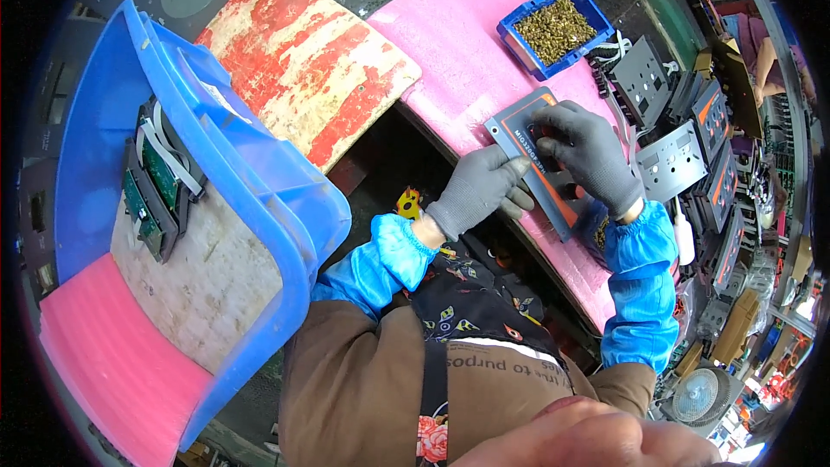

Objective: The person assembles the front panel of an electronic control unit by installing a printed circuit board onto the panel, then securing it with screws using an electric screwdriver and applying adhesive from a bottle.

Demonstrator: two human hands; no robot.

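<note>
A dark grey panel with blue edges, an orange stripe and white lettering lies tilted over the pink foam in front of me. My left hand, in a grey glove, grips its left edge, thumb on top and fingers at the side. Over the panel's right part, my gloved right hand has its fingers curled in against the face. Whatever those fingertips hold is too small or hidden to make out. Beyond the panel stands a small blue bin full of brass-coloured small parts.
At left, a large blue tub holds circuit boards with white ribbon cables and pink foam. A worn red-and-cream board lies ahead. Metal plates and panels are stacked at right, near a fan.
</note>
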